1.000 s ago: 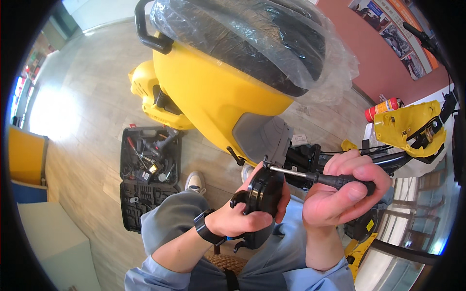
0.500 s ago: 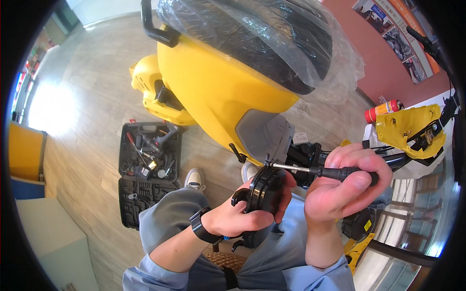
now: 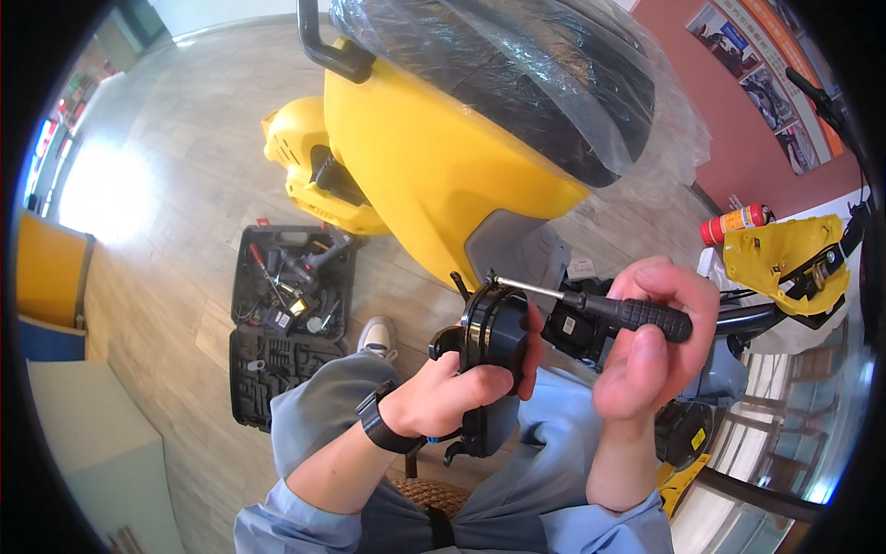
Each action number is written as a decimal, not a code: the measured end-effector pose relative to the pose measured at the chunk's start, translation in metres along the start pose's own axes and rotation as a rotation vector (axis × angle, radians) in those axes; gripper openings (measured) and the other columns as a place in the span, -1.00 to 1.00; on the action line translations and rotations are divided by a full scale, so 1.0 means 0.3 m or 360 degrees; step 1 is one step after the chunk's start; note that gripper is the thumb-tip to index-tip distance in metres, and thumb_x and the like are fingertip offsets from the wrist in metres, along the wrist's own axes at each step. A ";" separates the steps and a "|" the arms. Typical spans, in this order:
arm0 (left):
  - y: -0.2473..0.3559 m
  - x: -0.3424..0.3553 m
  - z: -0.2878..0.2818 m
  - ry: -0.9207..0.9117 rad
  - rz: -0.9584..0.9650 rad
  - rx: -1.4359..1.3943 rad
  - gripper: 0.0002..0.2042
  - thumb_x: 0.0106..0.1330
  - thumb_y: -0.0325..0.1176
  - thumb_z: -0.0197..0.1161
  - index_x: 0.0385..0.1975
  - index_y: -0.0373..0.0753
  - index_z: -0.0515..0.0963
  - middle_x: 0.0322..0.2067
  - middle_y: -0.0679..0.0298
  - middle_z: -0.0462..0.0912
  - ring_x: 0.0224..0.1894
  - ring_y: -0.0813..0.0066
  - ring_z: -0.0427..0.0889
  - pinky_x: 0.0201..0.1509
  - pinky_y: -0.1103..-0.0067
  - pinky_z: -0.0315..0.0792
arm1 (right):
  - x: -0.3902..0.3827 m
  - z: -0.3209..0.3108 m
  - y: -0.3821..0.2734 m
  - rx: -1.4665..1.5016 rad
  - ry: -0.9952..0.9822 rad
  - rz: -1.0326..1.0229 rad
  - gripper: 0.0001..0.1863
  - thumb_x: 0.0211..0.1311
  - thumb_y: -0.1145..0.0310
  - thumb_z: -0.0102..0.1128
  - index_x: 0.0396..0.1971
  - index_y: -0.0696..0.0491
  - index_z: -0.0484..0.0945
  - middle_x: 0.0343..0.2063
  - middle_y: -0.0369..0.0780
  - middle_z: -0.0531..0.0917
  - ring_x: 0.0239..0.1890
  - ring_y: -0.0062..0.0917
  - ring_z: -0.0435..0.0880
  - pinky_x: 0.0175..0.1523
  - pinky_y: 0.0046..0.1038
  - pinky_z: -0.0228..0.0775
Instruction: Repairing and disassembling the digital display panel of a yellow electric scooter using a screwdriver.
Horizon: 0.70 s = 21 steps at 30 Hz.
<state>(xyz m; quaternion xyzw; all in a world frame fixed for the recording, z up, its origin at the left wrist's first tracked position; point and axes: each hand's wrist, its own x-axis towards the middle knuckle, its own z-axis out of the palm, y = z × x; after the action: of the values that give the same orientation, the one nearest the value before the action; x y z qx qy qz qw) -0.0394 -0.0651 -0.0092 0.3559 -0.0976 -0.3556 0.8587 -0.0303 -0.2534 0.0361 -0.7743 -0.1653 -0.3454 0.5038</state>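
Observation:
My left hand (image 3: 443, 395) grips a round, glossy black housing (image 3: 494, 325) with protruding tabs, held above my lap. It looks like a scooter lamp or gauge unit, but its front is turned away. In my right hand (image 3: 637, 379) is a screwdriver (image 3: 651, 319) with a ribbed black handle, fingers curled loosely round it. Its metal shaft points left, and the tip meets a small tab or screw at the housing's upper edge. Whether the tip is seated in a screw head is too small to tell.
Ahead stands a yellow scooter body (image 3: 397, 157) with a plastic-wrapped seat (image 3: 517, 74). An open black toolbox (image 3: 291, 323) lies on the floor to the left. At right are a yellow cover (image 3: 784, 258) on the handlebar assembly and a red fire extinguisher (image 3: 736, 222).
The housing has turned slightly in my left hand. My right hand has shifted a little left, and the screwdriver now slopes more steeply down toward its handle. The view has shifted slightly.

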 end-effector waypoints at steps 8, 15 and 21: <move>-0.008 0.004 -0.017 0.0039 0.0063 0.0123 -0.51 0.13 -0.33 0.14 0.11 -0.27 0.35 -0.31 0.27 0.57 -0.24 0.49 0.53 -0.07 0.52 0.41 | 0.008 -0.019 -0.053 -0.0234 -0.0064 0.0327 -0.64 0.47 0.22 -0.09 -0.22 0.27 0.49 -0.35 -0.20 0.54 -0.34 -0.66 0.44 -0.21 -0.59 0.29; 0.025 0.001 -0.031 0.0140 0.0147 0.0114 -0.53 0.08 -0.35 0.15 0.06 -0.28 0.36 -0.32 0.28 0.56 -0.26 0.53 0.51 -0.12 0.54 0.41 | 0.017 0.007 -0.015 0.0140 -0.0220 0.0139 -0.60 0.38 0.24 -0.09 0.01 0.26 0.38 -0.29 -0.17 0.43 -0.40 -0.66 0.34 -0.23 -0.59 0.21; 0.028 0.000 -0.029 0.0233 0.0104 0.0260 -0.52 0.01 -0.40 0.21 0.01 -0.30 0.37 -0.34 0.31 0.54 -0.31 0.58 0.50 -0.18 0.59 0.43 | 0.013 -0.020 -0.029 0.0111 -0.0291 0.0358 -0.65 0.53 0.24 -0.02 0.04 0.23 0.40 -0.34 -0.30 0.46 -0.36 -0.73 0.31 -0.22 -0.65 0.16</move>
<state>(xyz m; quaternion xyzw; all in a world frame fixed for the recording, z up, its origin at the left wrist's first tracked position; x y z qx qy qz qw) -0.0311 -0.0563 -0.0099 0.4465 -0.0748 -0.2914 0.8427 -0.0351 -0.2552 0.0462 -0.7983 -0.1346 -0.2088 0.5487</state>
